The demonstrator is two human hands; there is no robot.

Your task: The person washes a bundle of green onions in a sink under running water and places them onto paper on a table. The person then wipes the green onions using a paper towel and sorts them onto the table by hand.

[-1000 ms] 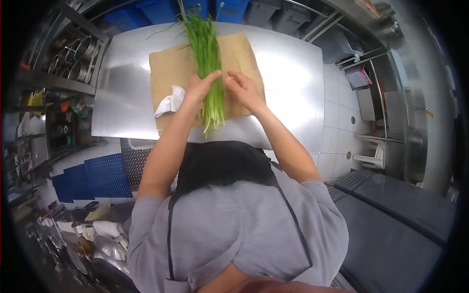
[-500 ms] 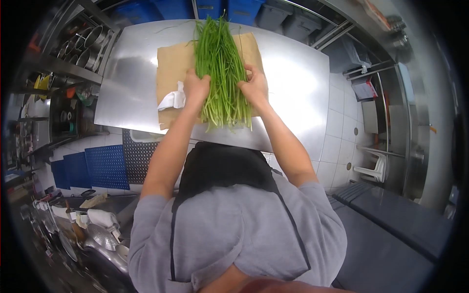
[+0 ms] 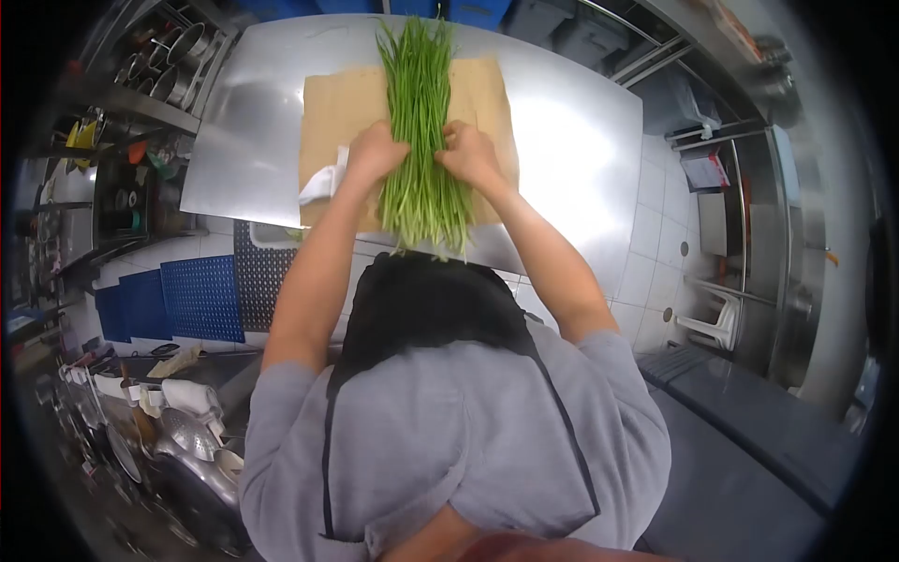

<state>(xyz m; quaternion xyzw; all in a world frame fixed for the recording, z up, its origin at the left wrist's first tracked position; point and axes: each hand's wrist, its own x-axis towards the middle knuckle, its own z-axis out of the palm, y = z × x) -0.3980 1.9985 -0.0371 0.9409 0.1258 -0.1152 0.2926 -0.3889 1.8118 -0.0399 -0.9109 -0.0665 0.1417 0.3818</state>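
While fingers (image 3: 397, 150) flank greens (image 3: 421, 131), blue bins (image 3: 476, 11) beyond (contents hidden).

Left grip (image 3: 376, 154), right grip (image 3: 470, 155) closer together than just before; green stalks (image 3: 418, 112) narrower.

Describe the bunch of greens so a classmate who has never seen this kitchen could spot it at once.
Find the metal table and, on it, the tan sheet. Across that sheet, between the left hand and the right hand, lies the bunch of greens. Its long green stalks, pale toward the black apron, set it apart from the white cloth nearby.
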